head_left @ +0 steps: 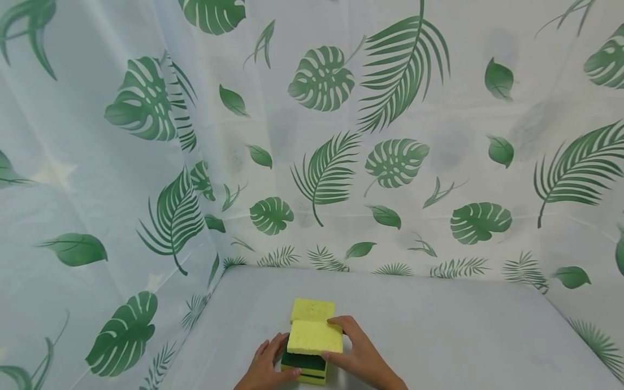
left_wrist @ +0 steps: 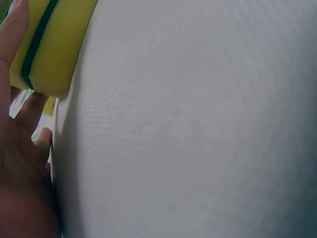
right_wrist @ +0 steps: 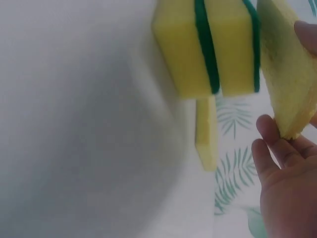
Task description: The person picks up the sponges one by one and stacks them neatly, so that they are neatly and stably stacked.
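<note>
Between the thumb and fingers of my right hand (head_left: 363,355) is a plain yellow sponge (head_left: 316,337), held at its right side. In the right wrist view this sponge (right_wrist: 285,64) is tilted, just above the green top of a stack. That stack is two yellow scouring sponges (right_wrist: 230,49) with dark green pads, laid one on the other, pads up. My left hand (head_left: 267,365) holds the stack at its left side, thumb at the near face and fingers round the far side. The held sponge hides part of the stack in the head view.
Another plain yellow sponge (head_left: 313,309) lies flat on the pale table (head_left: 439,330) just behind the stack. White cloth with green leaf prints (head_left: 397,162) hangs along the back and both sides of the table.
</note>
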Demonstrator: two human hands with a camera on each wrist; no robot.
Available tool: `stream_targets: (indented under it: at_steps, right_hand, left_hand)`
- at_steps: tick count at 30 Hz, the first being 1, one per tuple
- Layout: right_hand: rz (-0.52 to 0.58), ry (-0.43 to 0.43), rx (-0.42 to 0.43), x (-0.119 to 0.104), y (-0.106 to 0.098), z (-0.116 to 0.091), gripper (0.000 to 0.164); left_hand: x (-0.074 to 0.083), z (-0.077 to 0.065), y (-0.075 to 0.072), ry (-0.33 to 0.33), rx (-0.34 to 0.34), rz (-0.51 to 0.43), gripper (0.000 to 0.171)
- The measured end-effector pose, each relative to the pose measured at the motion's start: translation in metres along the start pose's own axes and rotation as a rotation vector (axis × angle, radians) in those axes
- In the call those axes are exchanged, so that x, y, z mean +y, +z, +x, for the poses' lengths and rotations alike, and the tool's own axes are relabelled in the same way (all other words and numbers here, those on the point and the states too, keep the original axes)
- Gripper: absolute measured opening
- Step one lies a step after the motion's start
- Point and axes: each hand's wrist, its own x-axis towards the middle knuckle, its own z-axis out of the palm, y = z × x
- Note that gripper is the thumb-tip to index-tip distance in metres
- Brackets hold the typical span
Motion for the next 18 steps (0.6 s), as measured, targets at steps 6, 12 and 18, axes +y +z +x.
stream_targets:
  at_steps: [6,12,18]
  right_hand:
    - [0.011,-0.025,-0.020,-0.001,0.009,-0.002,0.060]
    - [-0.007,-0.056,-0.021,0.002,0.016,-0.004,0.057]
    - [-0.028,-0.117,-0.022,0.003,0.020,-0.005,0.054]
  left_hand:
    - [-0.008,0.004,0.003,-0.002,0.019,-0.002,0.098]
    - [-0.015,0.005,0.003,-0.021,0.024,-0.003,0.107]
    - [-0.018,0.004,0.003,-0.039,0.019,-0.018,0.108]
